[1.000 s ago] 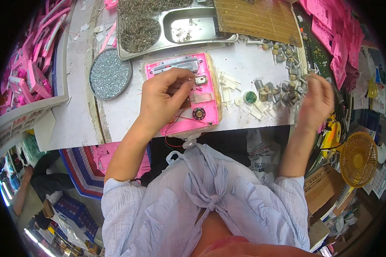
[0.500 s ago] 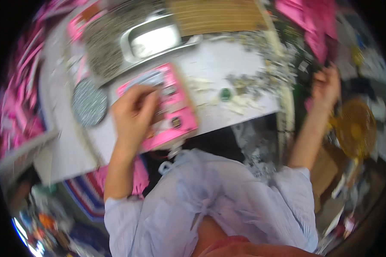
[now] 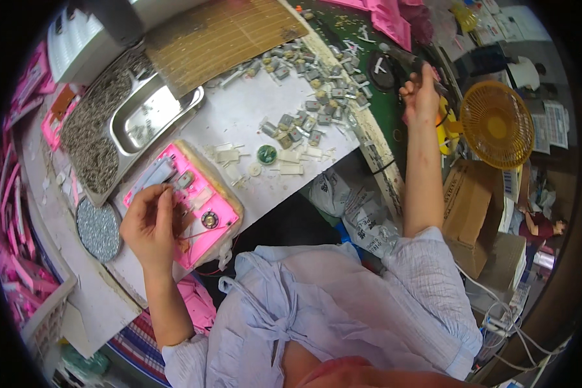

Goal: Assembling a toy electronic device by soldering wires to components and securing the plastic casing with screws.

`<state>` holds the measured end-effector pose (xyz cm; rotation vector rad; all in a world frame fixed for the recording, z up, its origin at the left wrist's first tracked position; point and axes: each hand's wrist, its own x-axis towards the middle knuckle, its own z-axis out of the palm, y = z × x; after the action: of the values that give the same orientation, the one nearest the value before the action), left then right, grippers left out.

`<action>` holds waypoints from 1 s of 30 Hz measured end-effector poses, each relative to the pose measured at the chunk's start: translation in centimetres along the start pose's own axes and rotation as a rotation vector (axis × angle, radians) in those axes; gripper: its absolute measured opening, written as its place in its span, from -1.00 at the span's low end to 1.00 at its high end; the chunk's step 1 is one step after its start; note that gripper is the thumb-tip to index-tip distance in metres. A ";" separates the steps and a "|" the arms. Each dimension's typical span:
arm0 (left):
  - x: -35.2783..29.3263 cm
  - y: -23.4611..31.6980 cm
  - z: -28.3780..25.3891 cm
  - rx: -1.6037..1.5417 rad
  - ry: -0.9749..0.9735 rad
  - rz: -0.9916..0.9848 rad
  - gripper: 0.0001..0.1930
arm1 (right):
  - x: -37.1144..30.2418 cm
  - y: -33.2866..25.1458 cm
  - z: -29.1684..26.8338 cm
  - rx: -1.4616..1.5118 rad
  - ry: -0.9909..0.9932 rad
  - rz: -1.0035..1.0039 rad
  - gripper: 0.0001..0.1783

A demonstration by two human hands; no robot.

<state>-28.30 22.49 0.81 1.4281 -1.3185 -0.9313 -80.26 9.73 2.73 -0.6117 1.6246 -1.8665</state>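
A pink plastic shell [image 3: 200, 247] lies on a padded block in front of me. In it sit a small motor [image 3: 185, 180], a grey plastic piece [image 3: 157, 173], a round metal-rimmed part [image 3: 210, 220] and thin wires. My left hand [image 3: 150, 226] is over the shell's left side, thumb and fingers pinched together; what they hold is hidden. Out to the right, my right hand [image 3: 421, 97] is closed round a slim dark-handled tool [image 3: 427, 68], its exact kind unclear. Below that tool is a dark round dish [image 3: 381, 71] with a white piece on it.
Many small motors [image 3: 310, 119] and white plastic pieces [image 3: 292, 167] are scattered beyond the shell, near a green round container [image 3: 266, 154]. A metal tray [image 3: 142, 123] with small grey parts, a round grey disc [image 3: 98, 227] and a wooden board [image 3: 226, 39] surround the work. A yellow fan [image 3: 498, 123] stands right.
The view has swung and sharpened, so the table appears turned. My right hand is still stretched out right, now visibly round a dark-handled tool. My left hand stays at the pink shell.
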 end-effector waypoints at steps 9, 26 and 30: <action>-0.6 -0.8 -0.4 0.019 0.016 -0.008 -0.91 | 1.9 -2.2 -1.2 -0.018 -0.254 0.030 -0.58; 0.8 0.6 -1.3 -0.344 -0.120 -0.277 -0.84 | -27.5 4.3 19.5 -0.015 -1.395 -0.131 -0.37; 1.0 0.1 -1.8 -0.340 -0.159 -0.276 -0.83 | -28.5 5.0 21.0 -0.013 -1.439 0.050 -0.37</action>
<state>-26.48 21.73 1.46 1.3070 -1.0259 -1.4046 -44.78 13.81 1.98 -1.4204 0.6289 -0.8339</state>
